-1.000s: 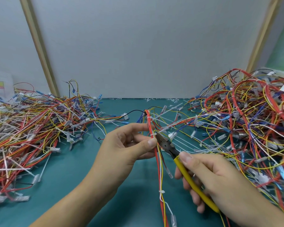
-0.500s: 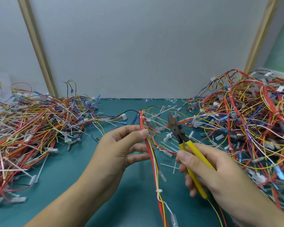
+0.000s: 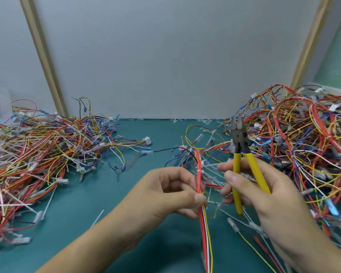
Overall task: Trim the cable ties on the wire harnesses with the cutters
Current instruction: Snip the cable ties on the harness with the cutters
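My left hand [image 3: 171,192] pinches a wire harness [image 3: 204,223] of red, white and yellow wires between thumb and fingers; the harness runs from the table's middle down to the bottom edge. A white cable tie [image 3: 199,171] wraps the harness just above my fingers, its tail sticking out to the right. My right hand [image 3: 264,196] grips the yellow-handled cutters [image 3: 242,168], held upright with the dark jaws pointing up, clear of the harness. The jaws are slightly apart.
A big tangle of harnesses [image 3: 303,154] fills the right side of the green table [image 3: 87,213]. Another heap [image 3: 34,154] covers the left. Cut tie tails [image 3: 96,218] lie scattered on the mat. A grey wall panel [image 3: 165,56] closes the back.
The cutters left the harness and swung upright, rising to the right. My left hand slid down along the harness, which shifted a little right.
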